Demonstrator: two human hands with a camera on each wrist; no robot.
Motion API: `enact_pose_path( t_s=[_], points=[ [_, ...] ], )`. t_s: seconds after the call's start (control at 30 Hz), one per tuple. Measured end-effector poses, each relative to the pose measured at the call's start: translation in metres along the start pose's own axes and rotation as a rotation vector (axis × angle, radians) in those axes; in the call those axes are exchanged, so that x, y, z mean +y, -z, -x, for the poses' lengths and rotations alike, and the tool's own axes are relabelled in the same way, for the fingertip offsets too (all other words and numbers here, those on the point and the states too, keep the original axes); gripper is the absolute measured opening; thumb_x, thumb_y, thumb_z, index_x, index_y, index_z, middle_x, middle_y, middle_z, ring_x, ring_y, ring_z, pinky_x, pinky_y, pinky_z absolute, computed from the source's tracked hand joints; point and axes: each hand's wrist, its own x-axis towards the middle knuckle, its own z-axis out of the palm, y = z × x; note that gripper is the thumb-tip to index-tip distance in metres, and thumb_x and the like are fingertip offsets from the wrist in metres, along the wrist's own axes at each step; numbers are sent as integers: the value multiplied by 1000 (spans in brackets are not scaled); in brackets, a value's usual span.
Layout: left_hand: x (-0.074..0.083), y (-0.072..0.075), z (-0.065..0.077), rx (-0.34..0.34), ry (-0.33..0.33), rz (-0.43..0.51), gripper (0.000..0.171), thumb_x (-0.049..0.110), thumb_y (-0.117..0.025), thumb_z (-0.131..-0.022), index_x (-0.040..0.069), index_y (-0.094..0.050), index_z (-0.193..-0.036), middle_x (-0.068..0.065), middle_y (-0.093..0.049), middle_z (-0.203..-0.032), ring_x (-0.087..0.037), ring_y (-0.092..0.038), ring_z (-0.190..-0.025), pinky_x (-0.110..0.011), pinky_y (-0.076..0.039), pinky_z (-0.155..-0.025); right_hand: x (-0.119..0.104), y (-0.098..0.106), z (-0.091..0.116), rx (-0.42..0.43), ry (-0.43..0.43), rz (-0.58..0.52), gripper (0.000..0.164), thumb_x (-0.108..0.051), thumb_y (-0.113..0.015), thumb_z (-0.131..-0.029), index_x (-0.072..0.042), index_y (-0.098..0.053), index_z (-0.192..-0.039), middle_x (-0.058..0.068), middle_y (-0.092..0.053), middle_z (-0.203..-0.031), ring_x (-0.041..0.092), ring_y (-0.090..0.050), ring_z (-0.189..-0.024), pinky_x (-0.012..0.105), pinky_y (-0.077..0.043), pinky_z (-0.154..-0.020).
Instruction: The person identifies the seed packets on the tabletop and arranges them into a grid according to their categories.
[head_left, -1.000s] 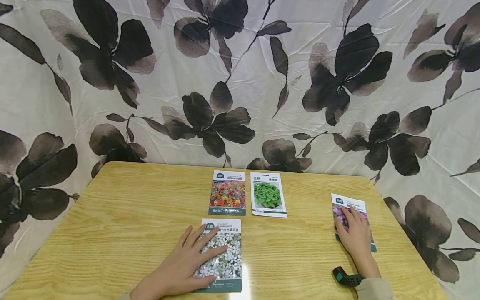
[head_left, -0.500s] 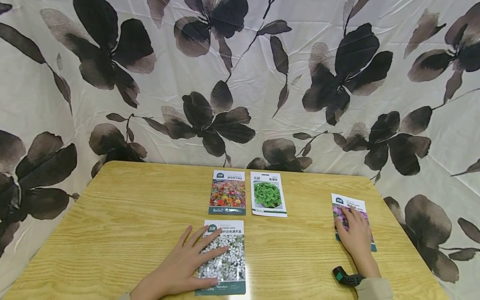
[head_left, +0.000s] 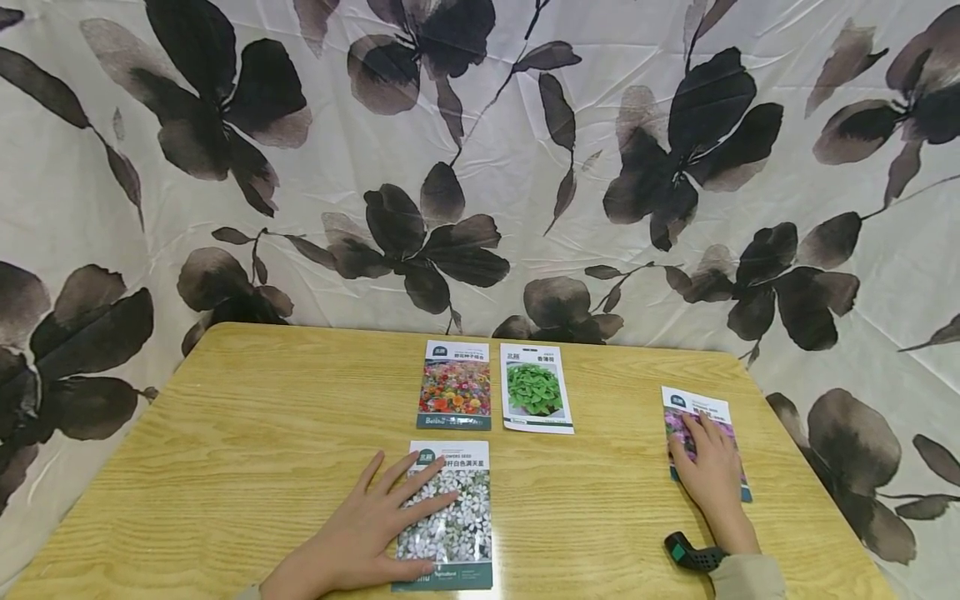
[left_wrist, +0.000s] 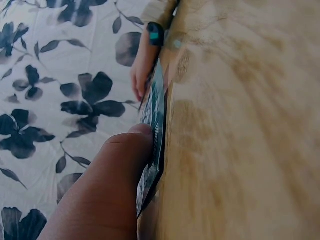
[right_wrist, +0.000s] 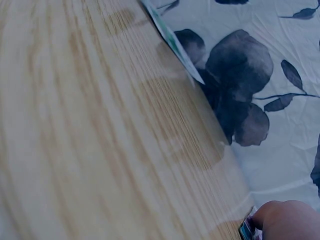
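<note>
My left hand lies with spread fingers on a seed packet with white flowers at the front middle of the table. In the left wrist view the thumb rests on the face of that packet. Far to the right, my right hand rests on a seed packet with purple flowers, its fingers over the picture and partly hiding it. Only a bit of this hand and the edge of its packet show in the right wrist view.
Behind the white-flower packet lie a packet with mixed bright flowers and a green-leaf packet, side by side. All are on a wooden table. A floral cloth hangs behind its far edge. A black band sits at my right wrist.
The white-flower packet has slid slightly right and toward the front under my left hand, mostly in the first half second. My right hand and the other packets stay put.
</note>
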Motion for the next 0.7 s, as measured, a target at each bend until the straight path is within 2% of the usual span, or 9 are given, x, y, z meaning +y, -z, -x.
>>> enact_pose_path(
  t_s=[0.5, 0.7],
  points=[
    [-1, -3, 0, 18, -10, -20, 73, 76, -46, -89, 46, -31, -154, 6, -19, -165, -31, -19, -149, -68, -9, -110, -7, 3, 6, 2, 56, 26, 48, -27, -61, -95, 3, -58, -133, 32, -43, -143, 57, -37, -125, 74, -27, -93],
    [-1, -1, 1, 17, -7, -10, 72, 75, -47, -89, 46, -32, -153, 5, -20, -164, -32, -20, -149, -69, -9, -109, -10, 6, 9, -40, 75, 37, 49, -28, -61, -95, 2, -58, -134, 32, -43, -143, 56, -37, -127, 75, -29, -92]
  ],
)
